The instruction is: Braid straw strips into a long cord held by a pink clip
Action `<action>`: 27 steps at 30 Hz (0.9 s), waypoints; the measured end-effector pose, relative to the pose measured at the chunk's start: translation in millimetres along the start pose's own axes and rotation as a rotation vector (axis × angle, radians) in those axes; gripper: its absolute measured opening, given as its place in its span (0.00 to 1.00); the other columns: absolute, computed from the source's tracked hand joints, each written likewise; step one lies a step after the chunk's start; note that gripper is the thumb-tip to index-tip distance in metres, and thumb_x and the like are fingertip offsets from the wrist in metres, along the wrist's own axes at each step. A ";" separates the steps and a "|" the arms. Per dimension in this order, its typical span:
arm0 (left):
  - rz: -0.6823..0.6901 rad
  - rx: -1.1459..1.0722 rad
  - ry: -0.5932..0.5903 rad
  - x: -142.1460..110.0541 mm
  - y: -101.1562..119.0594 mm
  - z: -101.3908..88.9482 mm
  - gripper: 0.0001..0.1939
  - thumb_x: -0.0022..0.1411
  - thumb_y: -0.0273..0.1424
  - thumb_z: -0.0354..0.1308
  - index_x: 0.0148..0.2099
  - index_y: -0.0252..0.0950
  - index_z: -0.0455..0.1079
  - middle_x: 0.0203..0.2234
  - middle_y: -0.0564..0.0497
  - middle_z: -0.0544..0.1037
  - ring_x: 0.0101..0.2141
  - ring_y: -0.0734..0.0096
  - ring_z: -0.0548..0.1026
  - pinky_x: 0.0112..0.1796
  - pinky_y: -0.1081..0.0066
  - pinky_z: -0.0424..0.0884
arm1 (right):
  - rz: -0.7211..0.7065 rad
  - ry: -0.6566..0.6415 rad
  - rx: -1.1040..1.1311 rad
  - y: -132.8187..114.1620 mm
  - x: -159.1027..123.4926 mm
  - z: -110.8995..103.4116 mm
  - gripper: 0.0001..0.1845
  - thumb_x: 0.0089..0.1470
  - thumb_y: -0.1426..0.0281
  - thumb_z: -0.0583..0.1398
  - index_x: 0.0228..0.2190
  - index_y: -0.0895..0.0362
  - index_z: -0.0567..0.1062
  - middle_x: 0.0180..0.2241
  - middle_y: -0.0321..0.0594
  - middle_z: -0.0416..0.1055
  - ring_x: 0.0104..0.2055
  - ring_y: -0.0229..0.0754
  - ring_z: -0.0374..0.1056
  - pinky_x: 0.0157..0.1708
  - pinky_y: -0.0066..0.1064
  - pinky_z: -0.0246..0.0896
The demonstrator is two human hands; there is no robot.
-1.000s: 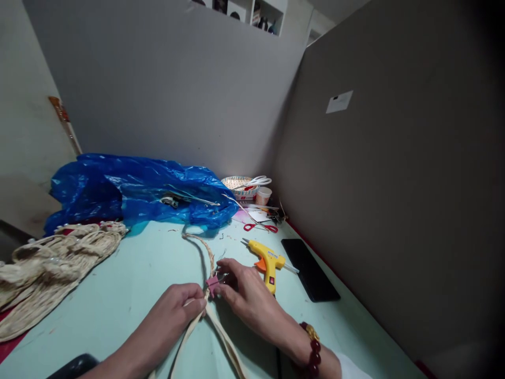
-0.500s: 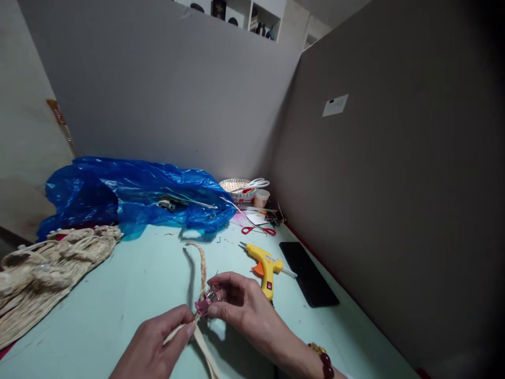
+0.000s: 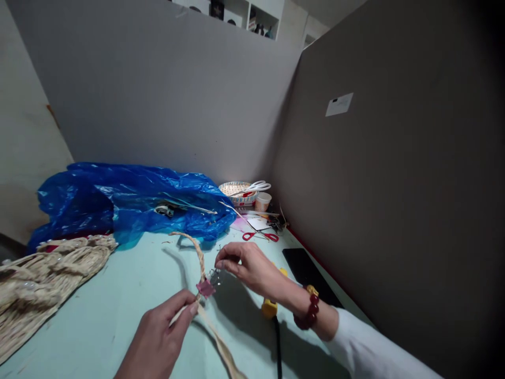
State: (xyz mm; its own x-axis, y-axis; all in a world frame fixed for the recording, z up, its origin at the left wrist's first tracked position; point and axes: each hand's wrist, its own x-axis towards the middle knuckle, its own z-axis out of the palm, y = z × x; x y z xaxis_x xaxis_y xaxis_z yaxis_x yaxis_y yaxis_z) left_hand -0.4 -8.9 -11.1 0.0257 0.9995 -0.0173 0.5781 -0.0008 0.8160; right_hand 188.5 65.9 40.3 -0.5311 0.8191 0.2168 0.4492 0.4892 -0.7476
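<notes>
Evidently the plaiting is only partly done: a narrow raffia braid (image 3: 200, 258) already runs off beyond the pink binder clip (image 3: 205, 288), while on the near side of the clip the raffia strands (image 3: 224, 352) hang loose and unplaited, so I would judge that stretch as what is left. How much more length is wanted, I cannot say from where I stand. All of it sits over the near middle of the pale green table (image 3: 130, 300), between the two hands. The left hand (image 3: 160, 331) has thumb and forefinger pinched on the strands just near of the clip; the right hand (image 3: 246, 266) has its thumb and forefinger drawn close together at the clip's wire handles (image 3: 215, 277), though I cannot tell whether they grip the metal. As for looks, the braid is straw-coloured, slim and knobbly with crossings, arching up and curling left at its far end, its shadow on the tabletop beside it. The loose strands are flatter, paler ribbons, one bending away towards the near right.
</notes>
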 end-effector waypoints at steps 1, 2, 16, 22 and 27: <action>0.000 -0.039 -0.016 5.9 0.6 0.1 0.16 0.59 0.46 0.47 0.28 0.42 0.65 0.24 0.55 0.72 0.31 0.63 0.71 0.33 0.72 0.65 | -0.004 0.000 -0.011 1.7 6.5 -4.6 0.07 0.55 0.76 0.60 0.30 0.59 0.78 0.29 0.37 0.75 0.32 0.37 0.68 0.33 0.25 0.57; -0.006 -0.089 -0.021 11.9 1.1 0.0 0.15 0.59 0.45 0.48 0.28 0.41 0.65 0.24 0.55 0.72 0.32 0.62 0.71 0.33 0.72 0.64 | -0.006 0.000 -0.022 4.2 12.3 -8.7 0.07 0.54 0.78 0.60 0.30 0.59 0.78 0.28 0.37 0.75 0.31 0.37 0.67 0.33 0.26 0.56; -0.161 -0.500 -0.090 48.3 -4.8 5.6 0.14 0.53 0.43 0.57 0.30 0.37 0.66 0.19 0.59 0.65 0.21 0.75 0.60 0.23 0.78 0.57 | 0.136 -0.179 0.328 36.6 28.2 1.0 0.08 0.53 0.69 0.62 0.34 0.60 0.79 0.30 0.39 0.75 0.32 0.39 0.68 0.34 0.27 0.62; -0.182 -0.495 -0.070 56.0 -4.8 9.5 0.12 0.53 0.41 0.58 0.27 0.37 0.66 0.17 0.60 0.63 0.19 0.77 0.57 0.20 0.79 0.51 | 0.212 -0.071 0.335 50.4 36.6 -9.4 0.07 0.53 0.69 0.60 0.28 0.60 0.76 0.25 0.36 0.70 0.27 0.35 0.62 0.30 0.26 0.57; -0.175 -0.455 -0.041 68.9 -1.6 14.8 0.12 0.54 0.41 0.58 0.27 0.37 0.66 0.17 0.60 0.64 0.20 0.75 0.58 0.21 0.78 0.52 | 0.241 -0.139 0.246 49.6 41.9 -17.6 0.09 0.53 0.70 0.59 0.23 0.61 0.75 0.21 0.35 0.67 0.24 0.35 0.59 0.25 0.26 0.53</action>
State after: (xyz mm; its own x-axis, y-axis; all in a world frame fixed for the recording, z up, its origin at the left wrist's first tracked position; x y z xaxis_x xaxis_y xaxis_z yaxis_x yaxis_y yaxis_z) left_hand 12.6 59.5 -22.2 -0.0025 0.9813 -0.1923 0.1621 0.1901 0.9683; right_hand 201.2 129.8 23.4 -0.5315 0.8450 -0.0589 0.3963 0.1866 -0.8989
